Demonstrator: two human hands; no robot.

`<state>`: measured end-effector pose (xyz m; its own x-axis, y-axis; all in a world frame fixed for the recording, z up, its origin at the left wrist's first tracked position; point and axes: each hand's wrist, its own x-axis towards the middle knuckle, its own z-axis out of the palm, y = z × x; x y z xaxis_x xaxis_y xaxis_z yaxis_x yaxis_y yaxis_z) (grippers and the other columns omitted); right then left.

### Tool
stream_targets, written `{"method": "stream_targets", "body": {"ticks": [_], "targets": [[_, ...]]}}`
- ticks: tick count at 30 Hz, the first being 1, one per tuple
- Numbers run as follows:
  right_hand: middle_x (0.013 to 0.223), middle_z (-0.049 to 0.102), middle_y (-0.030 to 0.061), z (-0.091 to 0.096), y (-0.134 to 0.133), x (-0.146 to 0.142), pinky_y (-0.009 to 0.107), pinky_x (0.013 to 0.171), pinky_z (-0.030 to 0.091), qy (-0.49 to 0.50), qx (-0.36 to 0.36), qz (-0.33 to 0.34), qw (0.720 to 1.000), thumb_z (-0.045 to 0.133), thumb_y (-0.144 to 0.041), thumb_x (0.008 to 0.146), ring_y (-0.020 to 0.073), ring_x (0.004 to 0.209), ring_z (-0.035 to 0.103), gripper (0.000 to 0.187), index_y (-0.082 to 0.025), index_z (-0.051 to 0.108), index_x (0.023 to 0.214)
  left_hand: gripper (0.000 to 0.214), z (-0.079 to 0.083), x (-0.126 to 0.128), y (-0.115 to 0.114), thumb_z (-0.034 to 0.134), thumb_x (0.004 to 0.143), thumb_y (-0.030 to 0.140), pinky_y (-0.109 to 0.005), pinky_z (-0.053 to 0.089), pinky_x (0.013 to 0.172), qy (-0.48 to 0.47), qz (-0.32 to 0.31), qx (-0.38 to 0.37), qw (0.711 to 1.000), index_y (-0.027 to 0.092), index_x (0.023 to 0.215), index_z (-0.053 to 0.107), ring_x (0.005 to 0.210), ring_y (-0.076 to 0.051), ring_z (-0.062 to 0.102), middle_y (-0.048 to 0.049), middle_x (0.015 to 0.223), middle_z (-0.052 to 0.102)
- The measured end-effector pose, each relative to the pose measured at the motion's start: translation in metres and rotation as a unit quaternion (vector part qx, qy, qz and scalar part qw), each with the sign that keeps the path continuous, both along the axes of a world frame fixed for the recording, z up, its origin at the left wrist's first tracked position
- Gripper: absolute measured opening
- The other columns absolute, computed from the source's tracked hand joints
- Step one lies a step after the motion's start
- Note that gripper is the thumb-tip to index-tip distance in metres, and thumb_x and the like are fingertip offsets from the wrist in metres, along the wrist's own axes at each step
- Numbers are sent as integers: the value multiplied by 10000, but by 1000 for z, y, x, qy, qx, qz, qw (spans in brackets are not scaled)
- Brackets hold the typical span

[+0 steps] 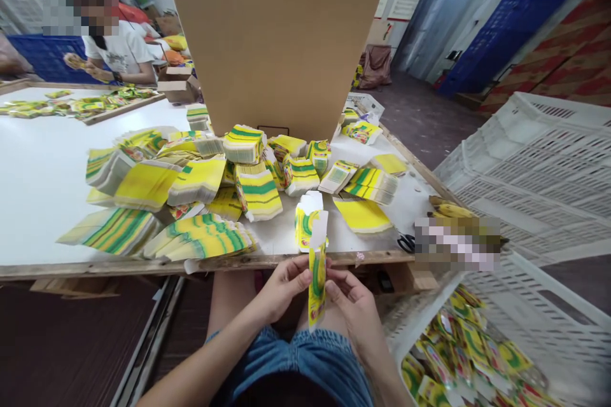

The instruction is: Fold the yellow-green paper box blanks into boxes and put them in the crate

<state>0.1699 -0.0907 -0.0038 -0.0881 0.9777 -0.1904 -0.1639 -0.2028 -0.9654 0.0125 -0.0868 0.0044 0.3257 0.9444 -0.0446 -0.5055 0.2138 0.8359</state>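
Note:
I hold a small flat yellow-and-green carton [317,273] upright over my lap, just below the table's front edge. My left hand [285,286] pinches its left side and my right hand [351,302] pinches its right side, fingers closed on it. Its white flap points up. Just beyond it, a similar carton [305,219] stands opened on the white table [42,184]. Many stacks of flat yellow-green cartons [200,181] lie spread across the table in front of me.
A tall brown cardboard sheet [277,38] stands at the table's far side. White plastic crates [534,178] sit at my right, one holding finished packs [468,350]. Scissors [407,243] lie near the table's right corner. Another person [114,51] works at far left.

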Motion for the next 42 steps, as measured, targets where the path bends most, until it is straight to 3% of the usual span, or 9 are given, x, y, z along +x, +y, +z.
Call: {"method": "stream_targets", "body": {"ticks": [7, 11, 15, 18, 22, 26, 30, 35, 42], "targets": [[779, 735, 62, -6, -5, -5, 358, 681, 554, -11, -12, 5, 1000, 761, -468, 713, 230, 706, 679, 333, -165, 678, 825, 473, -7, 8, 3, 680, 746, 547, -251, 488, 630, 72, 64, -26, 995, 115, 938, 682, 697, -174, 651, -75, 831, 728], [709, 689, 25, -14, -7, -7, 326, 623, 546, -46, 15, -18, 999, 714, -464, 766, 211, 653, 661, 297, -189, 602, 761, 387, -15, 9, 1, 661, 807, 431, -263, 504, 713, 117, 103, -3, 988, 152, 1062, 582, 822, -189, 657, -74, 929, 712], [1039, 689, 65, -6, -4, -4, 344, 814, 534, -41, 91, -1, 995, 717, -361, 792, 229, 927, 664, 396, -237, 540, 1123, 595, -8, -3, -6, 648, 839, 297, -290, 501, 762, 139, 94, 33, 985, 235, 1332, 321, 865, -186, 655, -68, 1000, 680], [1151, 654, 74, 5, 0, 4, 329, 830, 524, -18, 113, 67, 991, 670, -341, 833, 213, 963, 649, 521, -274, 449, 1300, 566, 3, -14, -11, 655, 837, 277, -298, 475, 823, 114, 29, 50, 992, 227, 1327, 378, 925, -189, 634, -69, 994, 667], [747, 648, 16, 16, 3, 16, 232, 536, 456, -90, 124, 150, 977, 575, -385, 891, 147, 596, 574, 204, -208, 650, 962, 404, 8, -21, -15, 742, 760, 267, -272, 472, 742, 70, -55, 21, 996, 192, 1093, 525, 843, -178, 634, -56, 934, 658], [751, 644, 40, 19, 4, 15, 270, 657, 480, -164, 188, 116, 961, 550, -386, 903, 186, 717, 600, 263, -190, 674, 779, 511, 2, -17, -20, 734, 773, 232, -256, 467, 715, 57, -61, 13, 996, 231, 1188, 437, 825, -160, 640, -55, 952, 656], [958, 707, 73, 12, 5, 11, 331, 787, 530, -114, 153, 53, 980, 600, -407, 873, 228, 882, 661, 291, -229, 633, 1101, 680, 2, -12, -24, 687, 809, 244, -310, 495, 788, 64, -63, 22, 996, 263, 1382, 320, 884, -185, 653, -83, 1032, 653], [1083, 693, 111, 12, 11, 24, 414, 946, 459, -152, 182, 100, 966, 479, -529, 908, 277, 1050, 612, 423, -220, 758, 980, 445, 3, -12, -25, 628, 813, 187, -256, 507, 723, 225, 5, 59, 972, 205, 1252, 563, 855, -189, 656, -80, 1023, 678], [712, 681, -5, 16, 11, 27, 256, 610, 462, -131, 50, 196, 971, 668, -417, 811, 157, 622, 593, 469, -188, 595, 1214, 472, 0, -11, -27, 555, 816, 130, -286, 532, 766, 299, 35, 79, 950, 223, 1278, 571, 862, -201, 664, -66, 1056, 699]]}}
